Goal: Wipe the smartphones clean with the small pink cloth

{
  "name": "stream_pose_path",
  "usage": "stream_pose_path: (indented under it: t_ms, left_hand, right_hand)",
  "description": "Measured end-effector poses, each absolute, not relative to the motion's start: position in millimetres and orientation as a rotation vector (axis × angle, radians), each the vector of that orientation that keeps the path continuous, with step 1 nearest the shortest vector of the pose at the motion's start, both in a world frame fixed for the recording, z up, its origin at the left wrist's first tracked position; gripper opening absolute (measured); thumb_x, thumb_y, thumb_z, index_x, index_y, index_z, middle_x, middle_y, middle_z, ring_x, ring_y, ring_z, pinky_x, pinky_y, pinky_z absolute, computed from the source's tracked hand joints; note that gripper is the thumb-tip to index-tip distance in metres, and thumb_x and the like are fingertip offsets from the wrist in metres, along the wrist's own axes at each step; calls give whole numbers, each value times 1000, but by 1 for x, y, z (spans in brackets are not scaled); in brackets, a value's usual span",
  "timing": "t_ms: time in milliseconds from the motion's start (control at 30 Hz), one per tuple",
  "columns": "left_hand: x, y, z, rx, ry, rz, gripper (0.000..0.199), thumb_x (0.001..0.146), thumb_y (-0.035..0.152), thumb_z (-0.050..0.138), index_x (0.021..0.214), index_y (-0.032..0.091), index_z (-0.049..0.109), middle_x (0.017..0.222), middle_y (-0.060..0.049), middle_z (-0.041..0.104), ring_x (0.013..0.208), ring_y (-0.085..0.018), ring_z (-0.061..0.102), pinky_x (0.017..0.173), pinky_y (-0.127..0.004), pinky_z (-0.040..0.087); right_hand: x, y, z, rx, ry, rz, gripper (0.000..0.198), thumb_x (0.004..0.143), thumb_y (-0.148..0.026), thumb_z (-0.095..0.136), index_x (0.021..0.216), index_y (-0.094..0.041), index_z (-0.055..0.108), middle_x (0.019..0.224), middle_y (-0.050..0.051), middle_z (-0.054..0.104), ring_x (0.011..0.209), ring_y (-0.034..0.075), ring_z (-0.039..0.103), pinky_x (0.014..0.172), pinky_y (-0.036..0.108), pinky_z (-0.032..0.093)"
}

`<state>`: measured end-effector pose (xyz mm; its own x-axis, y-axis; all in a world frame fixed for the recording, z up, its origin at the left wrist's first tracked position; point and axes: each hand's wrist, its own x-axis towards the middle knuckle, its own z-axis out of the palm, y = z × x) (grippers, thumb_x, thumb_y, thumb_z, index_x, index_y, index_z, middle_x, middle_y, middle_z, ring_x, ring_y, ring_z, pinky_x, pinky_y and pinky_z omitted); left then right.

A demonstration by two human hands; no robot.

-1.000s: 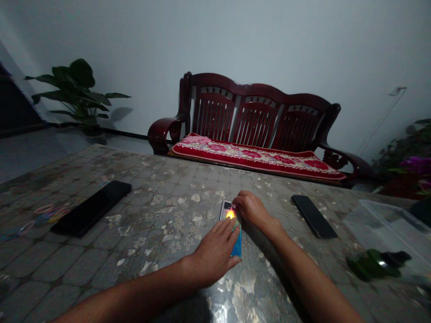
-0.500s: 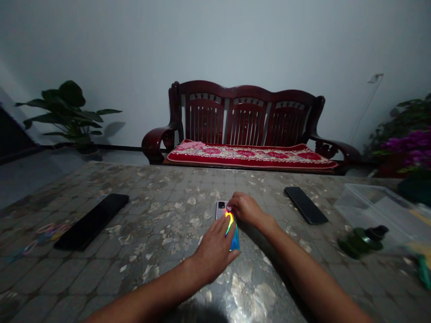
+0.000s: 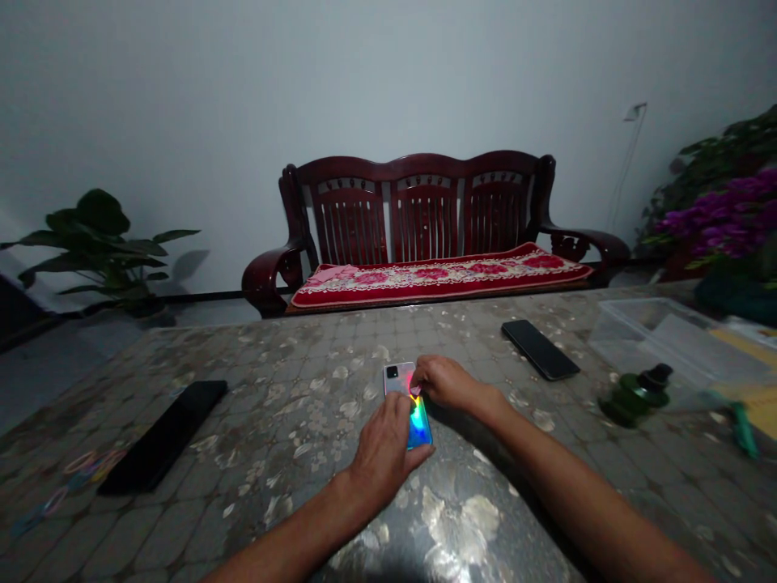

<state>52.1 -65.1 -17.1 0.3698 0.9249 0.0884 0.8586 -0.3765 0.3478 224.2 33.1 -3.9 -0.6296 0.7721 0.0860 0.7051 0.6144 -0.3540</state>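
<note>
A phone [image 3: 418, 427] with a shiny rainbow-coloured back lies face down on the patterned tabletop, its camera block at the far left corner. My left hand [image 3: 384, 441] grips it from the near left, fingers curled over the left side and thumb along the near end. Fingers of my right hand [image 3: 446, 382] are pinched together over the phone's right side. A small pinkish bit shows at those fingertips, too small to name. Part of the phone's back is hidden beneath both hands.
Black phones lie left [image 3: 163, 437] and right [image 3: 540, 350]. At right are a green bottle [image 3: 631, 398] with a black cap and a clear plastic box [image 3: 625, 340]. Coloured bands [image 3: 85, 470] lie at far left. Behind the table [image 3: 273, 380] stands a wooden bench [image 3: 418, 182].
My left fingers, stretched across the phone's back before, have drawn in and curled at its left side, baring more of it. My right hand has shifted slightly nearer. The camera view has tilted.
</note>
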Motion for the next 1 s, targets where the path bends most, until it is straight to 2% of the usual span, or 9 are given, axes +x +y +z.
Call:
stream_pose_path:
  t_ms: [133, 167, 233, 300, 367, 567, 800, 933, 1000]
  left_hand:
    - [38, -51, 0, 2316, 1481, 335, 70, 73, 26, 82, 133, 18, 46, 129, -13, 57, 117, -29, 61, 96, -41, 53]
    - [33, -44, 6, 2321, 1398, 269, 84, 71, 27, 84, 142, 19, 40, 142, -16, 50, 127, -31, 56, 100, -42, 51]
    - [21, -25, 18, 2380, 1227, 98, 112, 63, 25, 89, 155, 22, 25, 162, -19, 27, 146, -35, 36, 114, -45, 41]
    - [12, -3, 27, 2492, 1100, -74, 121, 59, 19, 90, 159, 22, 21, 166, -20, 17, 153, -37, 19, 121, -49, 29]
    - [9, 19, 34, 2598, 1004, -203, 120, 59, 14, 89, 159, 23, 24, 167, -20, 17, 154, -39, 11, 122, -55, 22]
    - [19, 59, 37, 2692, 739, -476, 110, 59, 13, 91, 154, 29, 37, 165, -16, 24, 153, -40, 9, 118, -64, 24]
    - [16, 71, 34, 2658, 688, -390, 98, 62, 25, 91, 149, 29, 46, 161, -13, 36, 153, -38, 19, 121, -58, 23]
    - [5, 70, 33, 2688, 717, -371, 92, 64, 41, 90, 146, 26, 50, 158, -14, 42, 151, -39, 24, 121, -55, 25]
    - [-3, 68, 33, 2724, 754, -352, 88, 66, 46, 88, 143, 24, 52, 151, -15, 49, 146, -39, 35, 119, -50, 31]
  right_hand:
    - [238, 21, 0, -1106, -2646, 563, 23, 81, -8, 64, 90, -21, 81, 93, 5, 77, 90, 20, 68, 81, 25, 46]
    - [240, 18, 1, -1080, -2626, 592, 23, 82, -8, 64, 91, -21, 81, 94, 5, 78, 91, 19, 68, 82, 24, 46]
    - [241, 14, 2, -1032, -2570, 629, 25, 83, -6, 62, 94, -20, 80, 96, 4, 78, 92, 19, 68, 83, 24, 47]
    - [240, 11, 1, -1028, -2520, 615, 26, 84, -5, 61, 96, -18, 80, 97, 5, 77, 93, 18, 68, 85, 24, 46]
    - [236, 9, 1, -1086, -2483, 548, 26, 85, -6, 60, 98, -18, 80, 97, 7, 76, 95, 19, 67, 87, 25, 46]
    - [228, 0, -1, -1182, -2501, 393, 24, 90, -13, 58, 100, -21, 79, 108, 9, 74, 103, 22, 65, 86, 28, 46]
    - [233, -3, 8, -1093, -2650, 559, 19, 84, -14, 65, 91, -23, 80, 96, 4, 77, 87, 19, 68, 73, 24, 43]
    - [235, -2, 11, -1200, -2567, 464, 27, 83, -11, 61, 97, -22, 80, 97, 6, 76, 91, 20, 67, 75, 25, 42]
    - [234, -1, 12, -1235, -2529, 443, 29, 83, -10, 60, 101, -22, 80, 97, 6, 74, 93, 20, 66, 75, 25, 42]
